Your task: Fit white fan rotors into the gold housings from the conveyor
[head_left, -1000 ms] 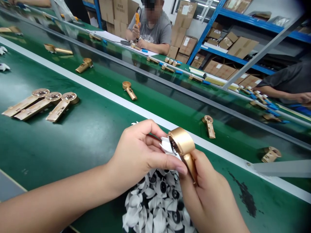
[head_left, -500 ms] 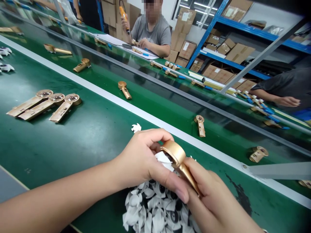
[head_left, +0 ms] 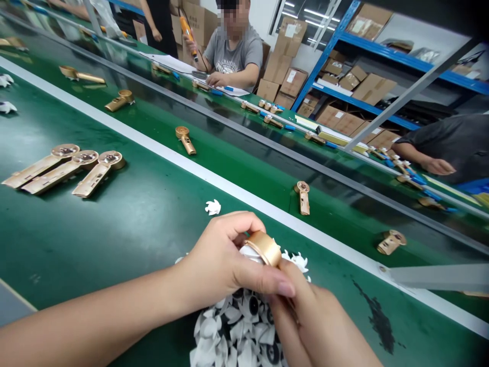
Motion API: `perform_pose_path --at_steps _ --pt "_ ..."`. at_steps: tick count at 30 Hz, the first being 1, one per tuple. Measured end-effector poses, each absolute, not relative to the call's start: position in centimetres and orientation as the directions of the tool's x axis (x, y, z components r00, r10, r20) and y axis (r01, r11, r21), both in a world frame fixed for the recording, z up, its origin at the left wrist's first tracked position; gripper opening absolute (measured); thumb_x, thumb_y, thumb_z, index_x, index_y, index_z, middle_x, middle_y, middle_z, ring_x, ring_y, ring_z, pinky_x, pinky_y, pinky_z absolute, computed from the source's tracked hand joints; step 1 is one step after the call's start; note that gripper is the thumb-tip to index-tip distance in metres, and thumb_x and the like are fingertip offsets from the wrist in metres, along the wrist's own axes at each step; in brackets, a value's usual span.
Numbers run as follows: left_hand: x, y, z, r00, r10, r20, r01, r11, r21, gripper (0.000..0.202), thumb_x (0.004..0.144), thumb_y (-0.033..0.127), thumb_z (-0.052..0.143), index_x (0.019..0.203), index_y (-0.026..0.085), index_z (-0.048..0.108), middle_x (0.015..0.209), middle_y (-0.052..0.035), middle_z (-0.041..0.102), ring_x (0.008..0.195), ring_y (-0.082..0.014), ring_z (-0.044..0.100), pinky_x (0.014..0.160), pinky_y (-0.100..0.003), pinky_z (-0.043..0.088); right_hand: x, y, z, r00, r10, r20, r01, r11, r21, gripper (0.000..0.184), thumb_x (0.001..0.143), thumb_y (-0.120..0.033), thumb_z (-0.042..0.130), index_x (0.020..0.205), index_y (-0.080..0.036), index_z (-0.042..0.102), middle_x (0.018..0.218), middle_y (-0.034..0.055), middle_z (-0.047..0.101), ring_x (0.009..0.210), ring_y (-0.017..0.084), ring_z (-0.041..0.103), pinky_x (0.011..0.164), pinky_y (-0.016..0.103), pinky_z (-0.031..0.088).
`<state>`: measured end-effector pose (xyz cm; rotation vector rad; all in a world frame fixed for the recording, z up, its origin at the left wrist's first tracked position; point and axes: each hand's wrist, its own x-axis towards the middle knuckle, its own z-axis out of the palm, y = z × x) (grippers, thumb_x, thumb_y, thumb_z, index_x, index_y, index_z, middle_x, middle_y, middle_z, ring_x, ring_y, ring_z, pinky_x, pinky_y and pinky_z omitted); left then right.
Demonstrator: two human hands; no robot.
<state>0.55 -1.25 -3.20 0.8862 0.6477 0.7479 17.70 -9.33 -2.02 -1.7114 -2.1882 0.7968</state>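
Between my hands is a gold handheld-fan housing [head_left: 268, 247], its round head tilted toward me. A white fan blade [head_left: 250, 253] shows inside the head's ring. My left hand [head_left: 223, 250] is closed around the head, fingers over the far rim and thumb across the near side. My right hand [head_left: 319, 313] wraps the handle, which is mostly hidden. Below my hands lies a heap of white fan blades [head_left: 214, 334] with dark hubs. One loose fan blade [head_left: 213, 207] rests beyond my left hand, and several blades [head_left: 299, 261] lie past the housing.
Three gold housings [head_left: 97, 176] lie at left on the green table. More housings [head_left: 303, 199] are spaced along the green belt [head_left: 237, 163] behind a white strip [head_left: 168, 153]. A metal post [head_left: 439, 276] juts in at right. Co-workers [head_left: 235, 56] sit across the line.
The housing has turned and lowered slightly in my hands, and the white blade now sits more inside its ring. The view has shifted a little. The co-worker's free hand has moved left.
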Motion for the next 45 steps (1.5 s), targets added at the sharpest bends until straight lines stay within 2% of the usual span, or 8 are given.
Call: perform_pose_path --at_steps 3,7,10,14,26,34,42,45 --pt "-0.3 0.1 -3.1 0.597 0.789 -0.144 -0.253 0.356 0.9 0.055 0.045 0.021 0.098 0.082 0.02 0.057 0.071 0.0047 0.06 0.062 -0.0108 0.051 0.052 -0.019 0.039 17.6 -8.0 -1.5 -0.252 0.958 -0.133 0.771 0.116 -0.626 0.012 0.099 -0.028 0.039 0.103 -0.026 0.051 0.068 -0.003 0.064 0.051 0.014 0.057 0.046 0.023 0.044" --pt "-3.5 3.3 -1.9 0.337 0.941 -0.008 0.18 -0.056 0.982 0.051 0.078 0.051 0.075 0.119 0.025 0.06 0.115 -0.0063 0.065 0.091 -0.0216 0.063 0.073 -0.03 0.05 18.6 -0.6 -1.1 0.009 1.0 -0.03 0.923 -0.02 -0.385 0.028 0.102 -0.044 0.04 0.1 -0.02 0.055 0.078 0.0039 0.066 0.066 0.019 0.064 0.057 0.028 0.05" --pt "-5.7 5.0 -1.7 0.338 0.941 0.017 0.638 -0.243 0.731 0.043 0.085 0.051 0.063 0.118 0.024 0.067 0.115 -0.0087 0.066 0.095 -0.027 0.063 0.075 -0.034 0.05 18.6 7.0 -2.1 0.143 0.99 0.002 0.952 -0.137 -0.274 0.037 0.104 -0.042 0.041 0.118 -0.011 0.056 0.095 0.0112 0.068 0.084 0.023 0.068 0.075 0.039 0.055" --pt "-6.0 5.9 -3.6 0.513 0.855 -0.083 0.783 -0.425 0.454 0.052 0.085 0.046 0.059 0.134 0.027 0.062 0.13 -0.0103 0.058 0.105 -0.0305 0.063 0.088 -0.038 0.05 17.1 12.8 -3.7 0.15 0.984 -0.091 0.97 -0.165 -0.178 0.033 0.097 -0.038 0.062 0.122 -0.015 0.062 0.117 0.0082 0.066 0.099 0.021 0.067 0.087 0.042 0.056" --pt "-4.4 5.3 -5.5 0.499 0.853 -0.151 0.843 -0.438 0.311 0.042 0.093 0.04 0.044 0.12 0.022 0.07 0.117 -0.0123 0.064 0.081 -0.0301 0.066 0.075 -0.039 0.045 31.5 -9.5 -1.8 0.083 0.993 -0.088 0.969 -0.101 -0.224 0.024 0.098 -0.031 0.049 0.087 -0.021 0.068 0.078 0.0024 0.072 0.068 0.019 0.068 0.063 0.029 0.052" --pt "-2.9 5.3 -5.1 0.446 0.868 -0.218 0.887 -0.396 0.238 0.044 0.094 0.044 0.044 0.12 0.02 0.07 0.126 -0.0124 0.064 0.089 -0.0302 0.065 0.08 -0.039 0.044 31.4 -19.7 -7.1 0.165 0.982 0.091 0.94 -0.129 -0.315 0.024 0.101 -0.029 0.049 0.097 -0.02 0.07 0.102 0.0108 0.071 0.092 0.022 0.071 0.079 0.033 0.059" --pt "-2.8 5.1 -4.4 0.461 0.868 -0.187 0.865 -0.392 0.314 0.041 0.092 0.045 0.052 0.116 0.017 0.071 0.119 -0.0136 0.068 0.089 -0.0322 0.066 0.082 -0.041 0.045 30.5 -19.7 -8.3 0.123 0.984 0.13 0.97 -0.091 -0.226 0.024 0.101 -0.025 0.045 0.098 -0.016 0.067 0.097 0.0136 0.068 0.085 0.026 0.067 0.08 0.044 0.057" --pt "-2.2 4.1 -3.0 0.403 0.902 -0.155 0.812 -0.274 0.515 0.042 0.089 0.047 0.06 0.117 0.018 0.07 0.111 -0.0113 0.073 0.094 -0.0319 0.066 0.085 -0.04 0.047 30.7 -18.8 -8.0 0.105 0.984 0.141 0.971 -0.071 -0.228 0.021 0.1 -0.024 0.046 0.089 -0.018 0.062 0.086 0.0098 0.064 0.072 0.023 0.063 0.068 0.04 0.055"
